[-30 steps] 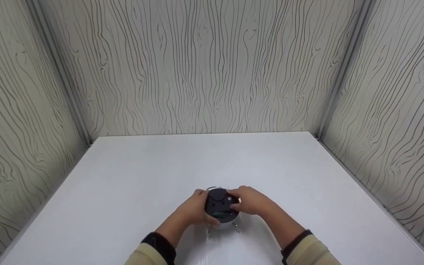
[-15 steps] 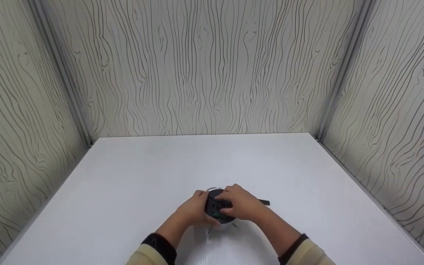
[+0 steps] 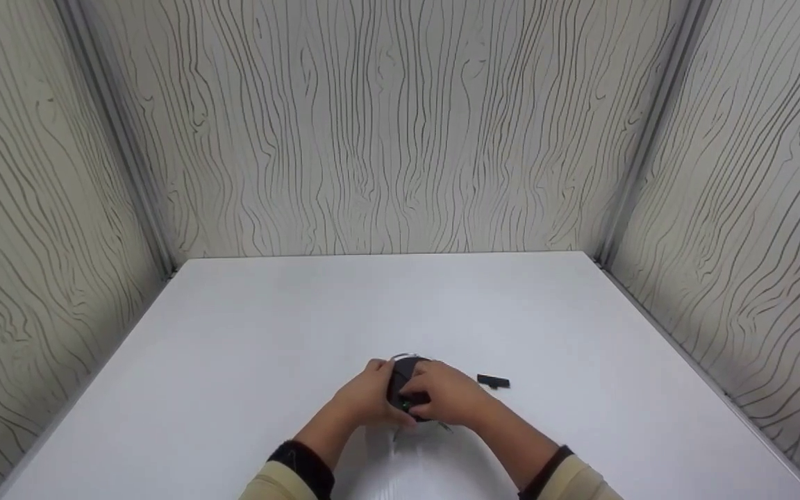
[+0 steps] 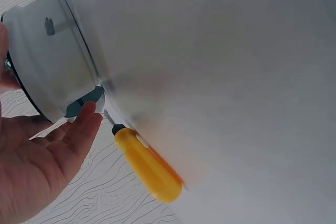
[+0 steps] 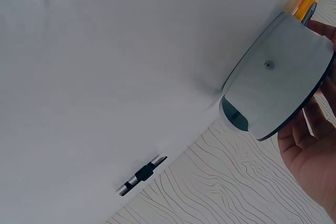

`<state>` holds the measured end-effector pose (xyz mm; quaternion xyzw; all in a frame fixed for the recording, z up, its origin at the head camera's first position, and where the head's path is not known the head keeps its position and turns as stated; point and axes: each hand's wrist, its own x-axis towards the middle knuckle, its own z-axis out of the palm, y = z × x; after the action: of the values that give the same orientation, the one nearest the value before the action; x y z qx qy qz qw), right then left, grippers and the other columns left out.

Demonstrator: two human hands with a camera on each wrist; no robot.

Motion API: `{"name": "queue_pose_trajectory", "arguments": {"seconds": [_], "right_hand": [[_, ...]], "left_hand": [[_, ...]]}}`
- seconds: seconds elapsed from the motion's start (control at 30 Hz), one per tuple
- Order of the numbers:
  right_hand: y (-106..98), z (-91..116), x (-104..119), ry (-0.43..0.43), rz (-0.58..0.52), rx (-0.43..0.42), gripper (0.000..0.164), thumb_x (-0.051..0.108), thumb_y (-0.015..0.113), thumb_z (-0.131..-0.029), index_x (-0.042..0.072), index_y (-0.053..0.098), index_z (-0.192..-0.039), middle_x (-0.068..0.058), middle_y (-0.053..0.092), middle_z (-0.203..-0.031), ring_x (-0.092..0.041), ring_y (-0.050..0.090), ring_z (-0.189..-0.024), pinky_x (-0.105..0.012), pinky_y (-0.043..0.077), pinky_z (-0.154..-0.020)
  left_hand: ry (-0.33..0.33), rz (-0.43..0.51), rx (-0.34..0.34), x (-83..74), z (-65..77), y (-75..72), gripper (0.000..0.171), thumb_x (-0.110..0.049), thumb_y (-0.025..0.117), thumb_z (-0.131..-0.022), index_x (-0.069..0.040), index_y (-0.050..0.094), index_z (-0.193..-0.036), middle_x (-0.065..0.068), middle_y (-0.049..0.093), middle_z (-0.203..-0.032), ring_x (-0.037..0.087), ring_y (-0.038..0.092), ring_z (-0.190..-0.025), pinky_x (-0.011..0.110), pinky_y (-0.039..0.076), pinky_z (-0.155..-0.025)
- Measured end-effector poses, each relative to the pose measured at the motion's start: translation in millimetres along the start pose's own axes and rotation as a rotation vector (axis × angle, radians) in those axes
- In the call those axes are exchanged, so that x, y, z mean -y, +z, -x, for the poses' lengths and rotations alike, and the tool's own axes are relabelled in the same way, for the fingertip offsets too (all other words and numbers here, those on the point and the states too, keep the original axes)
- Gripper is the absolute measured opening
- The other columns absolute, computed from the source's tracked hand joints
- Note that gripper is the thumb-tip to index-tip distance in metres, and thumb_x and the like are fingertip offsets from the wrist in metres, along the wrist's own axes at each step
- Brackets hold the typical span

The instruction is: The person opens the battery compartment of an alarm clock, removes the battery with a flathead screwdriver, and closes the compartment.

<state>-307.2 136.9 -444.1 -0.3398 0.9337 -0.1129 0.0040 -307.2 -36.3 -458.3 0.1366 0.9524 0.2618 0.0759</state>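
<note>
My left hand [image 3: 367, 394] grips the side of a round alarm clock [image 3: 407, 371] with a white case, black back and small metal feet. The clock's back faces up. My right hand [image 3: 448, 392] reaches over it with bent fingertips at the lower part of the back, where a small green spot shows; I cannot tell whether they pinch anything. In the left wrist view, the white case [image 4: 50, 59] stands close to a yellow-handled screwdriver [image 4: 147, 166]. A small black cover [image 3: 494, 381], like a battery cover, lies on the table to the right of my right hand.
The white table [image 3: 289, 312] extends around the clock. Wood-grain panels [image 3: 400, 139] rise at the back and both sides, with grey metal posts [image 3: 119, 139] in the corners.
My right hand has moved from the clock's right edge leftward and down over its back. The black cover has come into view on the table. My left hand keeps its hold.
</note>
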Motion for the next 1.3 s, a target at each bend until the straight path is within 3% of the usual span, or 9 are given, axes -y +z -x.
{"name": "queue_pose_trajectory", "arguments": {"seconds": [0.27,0.53,1.0,1.3], "right_hand": [[5,-1,3,0.0,-0.001,-0.041,0.018,0.028,0.07,-0.079,0.022,0.074,-0.095,0.01,0.057,-0.088,-0.007,0.05,-0.085,-0.03,0.047,-0.082],[3,0,5,0.019,-0.02,-0.031,0.013,0.027,0.069,-0.08,0.025,0.073,-0.092,0.013,0.055,-0.086,-0.006,0.05,-0.086,-0.032,0.047,-0.082],[-4,-1,1,0.048,-0.166,-0.001,0.008,0.025,0.064,-0.085,0.025,0.07,-0.091,0.015,0.061,-0.085,-0.009,0.057,-0.091,-0.039,0.046,-0.088],[-11,0,-5,-0.006,-0.287,-0.07,0.006,0.019,0.064,-0.085,0.017,0.068,-0.089,0.014,0.061,-0.082,-0.005,0.055,-0.082,-0.027,0.047,-0.075]], "left_hand": [[0.031,0.012,-0.015,-1.8,4.1,-1.0,0.101,-0.05,0.082,-0.056,-0.007,0.038,-0.137,0.013,0.041,-0.132,0.028,0.048,-0.117,0.044,0.042,-0.094],[0.012,0.018,-0.01,-2.4,4.0,-1.3,0.101,-0.05,0.082,-0.057,-0.007,0.038,-0.137,0.012,0.04,-0.134,0.027,0.047,-0.117,0.044,0.041,-0.095],[-0.005,0.017,-0.004,-2.0,1.9,0.1,0.101,-0.049,0.083,-0.056,-0.007,0.039,-0.136,0.01,0.041,-0.133,0.027,0.047,-0.117,0.044,0.041,-0.096],[0.021,0.014,-0.015,-0.4,2.1,0.4,0.101,-0.048,0.083,-0.056,-0.007,0.038,-0.137,0.009,0.042,-0.133,0.028,0.048,-0.118,0.044,0.042,-0.095]]}}
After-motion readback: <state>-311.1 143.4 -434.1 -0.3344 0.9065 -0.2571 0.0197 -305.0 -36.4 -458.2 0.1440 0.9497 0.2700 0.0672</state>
